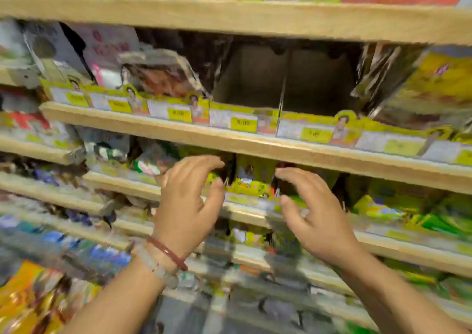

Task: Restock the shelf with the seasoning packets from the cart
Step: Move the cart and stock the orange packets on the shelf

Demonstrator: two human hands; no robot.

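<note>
The packets [251, 180] stood upright on the shelf [255, 212] between both hands, left hand [189, 201] and right hand [313, 211] flanking them, fingers apart, empty.

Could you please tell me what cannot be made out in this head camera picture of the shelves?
- Cart: outside the head view.
- Print on the yellow packets between the left hand and right hand: motion blur.
- Whether either hand touches a packet: blurred.
- Goods on the bottom shelves: smeared.
- Back of the empty bins: dark.
</note>
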